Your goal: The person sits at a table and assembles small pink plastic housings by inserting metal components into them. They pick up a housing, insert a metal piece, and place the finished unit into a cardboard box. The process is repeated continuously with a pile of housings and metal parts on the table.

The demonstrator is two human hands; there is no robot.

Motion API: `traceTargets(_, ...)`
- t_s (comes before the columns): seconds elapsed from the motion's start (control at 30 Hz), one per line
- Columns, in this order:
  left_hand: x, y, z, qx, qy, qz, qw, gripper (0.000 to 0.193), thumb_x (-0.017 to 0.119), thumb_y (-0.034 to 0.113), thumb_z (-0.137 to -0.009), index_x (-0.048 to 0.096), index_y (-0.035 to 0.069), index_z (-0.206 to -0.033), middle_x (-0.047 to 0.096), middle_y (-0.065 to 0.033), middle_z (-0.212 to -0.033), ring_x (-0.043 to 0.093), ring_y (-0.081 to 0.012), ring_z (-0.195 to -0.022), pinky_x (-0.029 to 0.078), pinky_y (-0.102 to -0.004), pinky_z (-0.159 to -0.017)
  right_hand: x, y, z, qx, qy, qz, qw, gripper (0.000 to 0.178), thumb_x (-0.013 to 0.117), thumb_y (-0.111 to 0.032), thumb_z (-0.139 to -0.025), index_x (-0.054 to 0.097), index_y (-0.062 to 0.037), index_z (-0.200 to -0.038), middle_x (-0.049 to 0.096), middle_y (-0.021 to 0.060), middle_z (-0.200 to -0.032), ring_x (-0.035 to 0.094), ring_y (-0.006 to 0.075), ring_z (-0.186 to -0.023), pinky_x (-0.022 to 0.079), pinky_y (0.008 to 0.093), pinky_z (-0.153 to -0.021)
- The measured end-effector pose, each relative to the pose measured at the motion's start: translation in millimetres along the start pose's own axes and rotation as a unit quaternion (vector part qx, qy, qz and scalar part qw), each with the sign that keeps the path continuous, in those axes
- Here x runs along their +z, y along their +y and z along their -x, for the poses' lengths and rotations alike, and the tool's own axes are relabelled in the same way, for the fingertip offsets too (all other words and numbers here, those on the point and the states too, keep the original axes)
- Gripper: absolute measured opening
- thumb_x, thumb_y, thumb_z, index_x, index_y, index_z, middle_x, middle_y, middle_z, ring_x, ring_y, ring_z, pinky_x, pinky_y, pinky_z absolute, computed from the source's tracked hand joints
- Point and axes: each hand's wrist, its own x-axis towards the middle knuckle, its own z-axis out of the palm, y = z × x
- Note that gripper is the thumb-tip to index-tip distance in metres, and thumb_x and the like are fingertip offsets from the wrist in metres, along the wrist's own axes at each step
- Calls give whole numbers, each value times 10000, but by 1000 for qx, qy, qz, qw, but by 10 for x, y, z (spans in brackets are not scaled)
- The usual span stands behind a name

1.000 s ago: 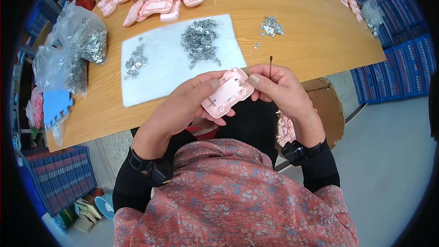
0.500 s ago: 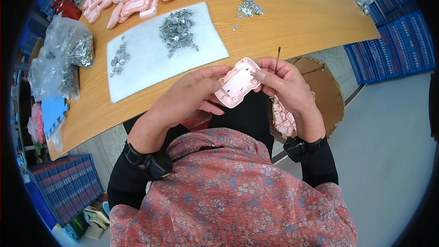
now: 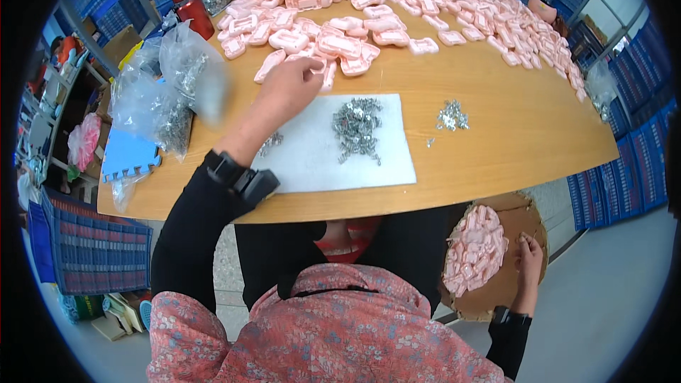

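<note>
My left hand [image 3: 289, 91] reaches over the table to the near edge of a heap of pink plastic shells. Its thumb and fingers close on the end of one pink plastic shell [image 3: 328, 76]. Under that forearm lies a white foam sheet [image 3: 394, 163] bearing a pile of small metal clips [image 3: 357, 128] and a smaller, partly covered group. Down on the right, my right hand [image 3: 528, 255] hangs over a round cardboard container [image 3: 512, 206] beside the pink shells [image 3: 474, 252] inside it. Its fingers are curled; whatever they hold is too small to make out.
More pink shells [image 3: 418, 0] spread across the far side of the table [image 3: 496, 135]. A small heap of metal clips [image 3: 452, 115] lies right of the sheet. Bags of metal parts [image 3: 174, 92] and a red canister [image 3: 193, 13] stand left. Blue crates [image 3: 96, 241] flank the table.
Both hands have parted: the left moved forward to the shell heap, the right down over the cardboard container. The shell held between them has left them, and the thin dark tool no longer shows.
</note>
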Motion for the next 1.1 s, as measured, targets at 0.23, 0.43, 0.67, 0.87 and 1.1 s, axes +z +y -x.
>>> traceTargets(0.23, 176, 28, -976, 165, 37, -158, 973, 559, 712, 215, -780, 582, 53, -1299, 634, -198, -1201, 561, -365, -1172, 455, -443, -999, 887, -753, 202, -216, -13, 76, 973, 172, 647, -88, -945, 675, 27, -1070, 655, 1, -863, 558, 51, -730, 468, 211, -666)
traceTargets(0.43, 263, -41, -1533, 178, -43, -174, 968, 625, 797, 320, -744, 595, 45, -1267, 624, -213, -1196, 591, -370, -1132, 493, -428, -936, 1259, -1323, 224, -287, -59, 119, 949, 162, 697, -63, -890, 674, 27, -1022, 673, 59, -836, 607, 95, -756, 501, 251, -701)
traceTargets(0.67, -180, 4, -1122, 61, -29, 54, 996, 725, 865, 269, -656, 555, -7, -1250, 656, -160, -1067, 665, -224, -842, 546, -322, -756, 1479, -1703, 158, -323, -63, 197, 924, 187, 683, -143, -903, 642, 30, -960, 587, 40, -711, 513, 92, -667, 441, 267, -604)
traceTargets(0.87, -408, 159, -46, -20, -139, 315, 939, 736, 855, 195, -710, 496, 30, -1331, 662, -82, -950, 643, -128, -765, 527, -263, -625, 1732, -1731, -134, -267, -105, 130, 949, 187, 686, -133, -900, 646, 38, -965, 575, 11, -740, 507, 62, -699, 442, 241, -632)
traceTargets(1.1, -160, 230, 839, -177, -216, 518, 808, 732, 778, 140, -813, 412, 55, -1441, 664, -87, -910, 672, -160, -764, 569, -280, -630, 2280, -1942, -244, -381, -168, 221, 882, 157, 699, -125, -861, 678, -26, -981, 649, 123, -820, 626, 243, -724, 500, 334, -677)
